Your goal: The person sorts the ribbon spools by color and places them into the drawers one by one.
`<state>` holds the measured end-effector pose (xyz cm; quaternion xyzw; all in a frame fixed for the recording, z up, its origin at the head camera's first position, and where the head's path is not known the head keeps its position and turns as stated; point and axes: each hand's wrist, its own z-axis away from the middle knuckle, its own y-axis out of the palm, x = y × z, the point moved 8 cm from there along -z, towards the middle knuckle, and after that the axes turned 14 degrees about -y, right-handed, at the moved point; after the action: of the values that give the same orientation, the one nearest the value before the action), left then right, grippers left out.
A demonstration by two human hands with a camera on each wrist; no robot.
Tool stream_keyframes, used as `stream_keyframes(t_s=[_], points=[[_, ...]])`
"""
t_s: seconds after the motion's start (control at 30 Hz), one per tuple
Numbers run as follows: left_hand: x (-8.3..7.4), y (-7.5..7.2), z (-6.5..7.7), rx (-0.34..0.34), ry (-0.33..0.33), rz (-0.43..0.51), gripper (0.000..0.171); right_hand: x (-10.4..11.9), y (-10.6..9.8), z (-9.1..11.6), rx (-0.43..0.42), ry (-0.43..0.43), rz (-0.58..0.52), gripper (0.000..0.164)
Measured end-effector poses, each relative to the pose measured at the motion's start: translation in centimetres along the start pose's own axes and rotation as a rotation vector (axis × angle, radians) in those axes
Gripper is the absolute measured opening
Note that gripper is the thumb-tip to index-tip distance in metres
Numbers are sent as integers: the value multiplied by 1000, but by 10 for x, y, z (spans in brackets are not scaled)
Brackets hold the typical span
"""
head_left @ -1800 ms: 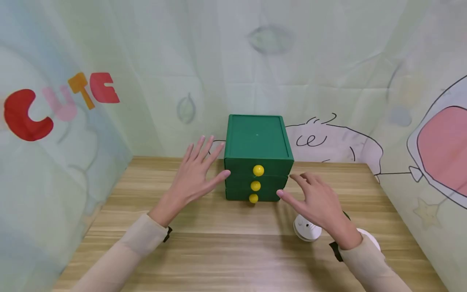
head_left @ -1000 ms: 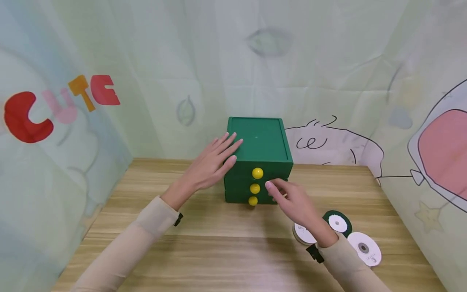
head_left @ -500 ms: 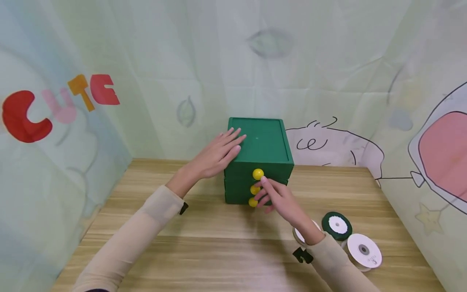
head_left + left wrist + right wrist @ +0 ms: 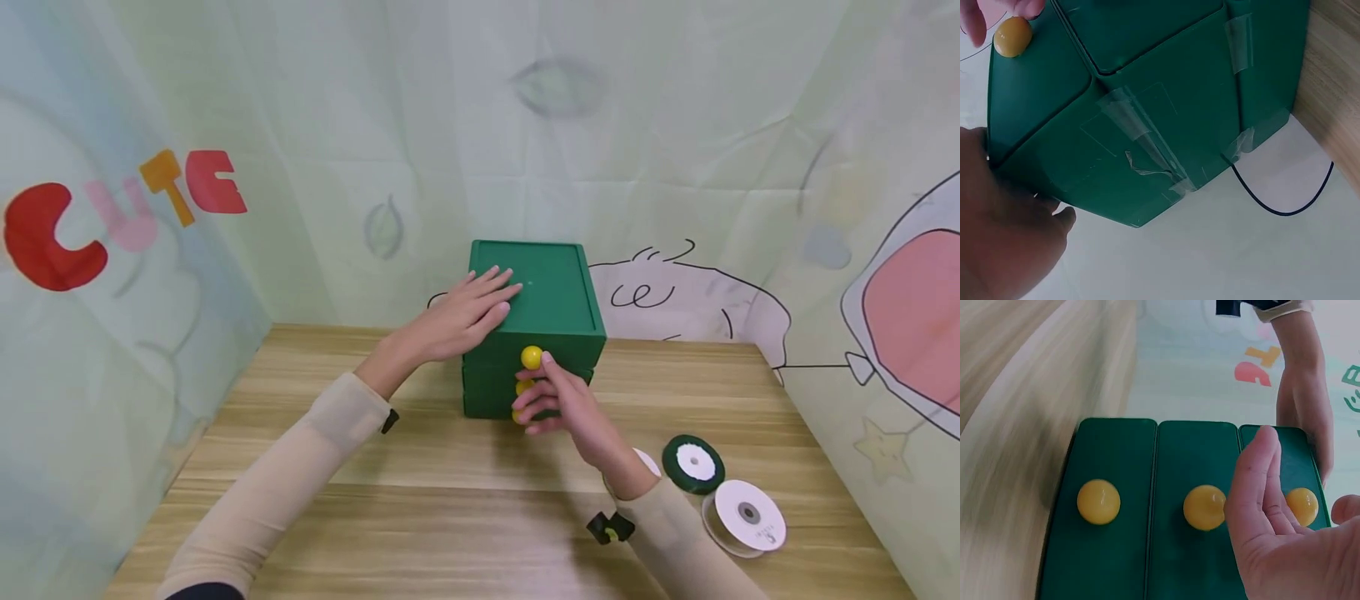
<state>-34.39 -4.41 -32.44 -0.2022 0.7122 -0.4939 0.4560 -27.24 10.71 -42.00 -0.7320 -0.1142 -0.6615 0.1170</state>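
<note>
A dark green drawer box (image 4: 555, 287) stands against the back wall, its drawers closed, with a round yellow knob on each of three fronts. My left hand (image 4: 467, 315) rests flat on the left part of its top, fingers straight. My right hand (image 4: 576, 410) is in front, with thumb and fingers on either side of the top knob (image 4: 532, 357). In the right wrist view, a gap shows between the thumb (image 4: 1346, 507) and that knob (image 4: 1302, 507). The middle knob (image 4: 1204, 507) and bottom knob (image 4: 1099, 502) are plainly visible there.
On the wooden table (image 4: 450, 533) to the right lie a dark green ribbon spool (image 4: 675, 477) and a white spool (image 4: 767, 507). Another white spool (image 4: 647, 461) is partly hidden by the right wrist. Strips of clear tape (image 4: 1125, 114) run across the box's side.
My left hand has moved right from beside the box onto its top. My right hand has travelled left, from the box's right side to the top knob, uncovering the spools.
</note>
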Motion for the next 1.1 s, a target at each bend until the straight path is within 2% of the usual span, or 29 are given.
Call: stream_keyframes(t_s=[0.2, 0.5, 0.73, 0.93, 1.1], points=[[1, 1, -5, 44, 29, -5, 54, -4, 7, -4, -8, 49, -130, 74], [3, 2, -13, 111, 67, -14, 59, -6, 14, -7, -21, 48, -251, 68], [5, 5, -13, 111, 69, -43, 57, -5, 19, -5, -25, 36, -346, 57], [5, 6, -14, 106, 74, -32, 58, -4, 21, -5, -31, 13, -370, 55], [5, 4, -14, 130, 71, -14, 58, -4, 22, -4, -33, 7, -371, 52]])
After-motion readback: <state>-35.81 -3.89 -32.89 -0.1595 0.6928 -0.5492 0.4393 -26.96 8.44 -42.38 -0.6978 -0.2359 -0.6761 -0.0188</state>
